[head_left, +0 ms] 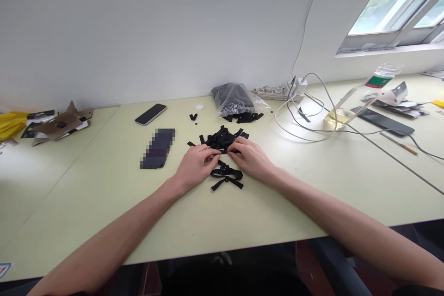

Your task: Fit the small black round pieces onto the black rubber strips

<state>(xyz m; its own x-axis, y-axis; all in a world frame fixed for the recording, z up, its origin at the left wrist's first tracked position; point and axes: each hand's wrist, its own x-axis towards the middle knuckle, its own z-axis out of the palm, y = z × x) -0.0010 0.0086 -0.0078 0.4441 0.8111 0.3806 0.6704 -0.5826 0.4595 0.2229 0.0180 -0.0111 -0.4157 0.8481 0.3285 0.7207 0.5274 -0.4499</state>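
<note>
My left hand (197, 164) and my right hand (252, 157) face each other over the middle of the table, thumb and fingertips of each pinched together. Between the fingertips runs a short black fabric strip (224, 151), one end in each hand. Just behind it lies a heap of black strips (222, 137), partly covered by my fingers. Closer to me, several black straps with small round black pieces on them (227, 174) rest on the table, the front one with its two ends spread apart.
Behind the heap sits a clear bag of black strips (233, 98). A phone (151, 114) and a pixelated dark rectangle (158, 148) lie to the left. On the right are white cables (277, 120), a power strip (274, 92) and a tilted bottle of yellowish liquid (338, 115).
</note>
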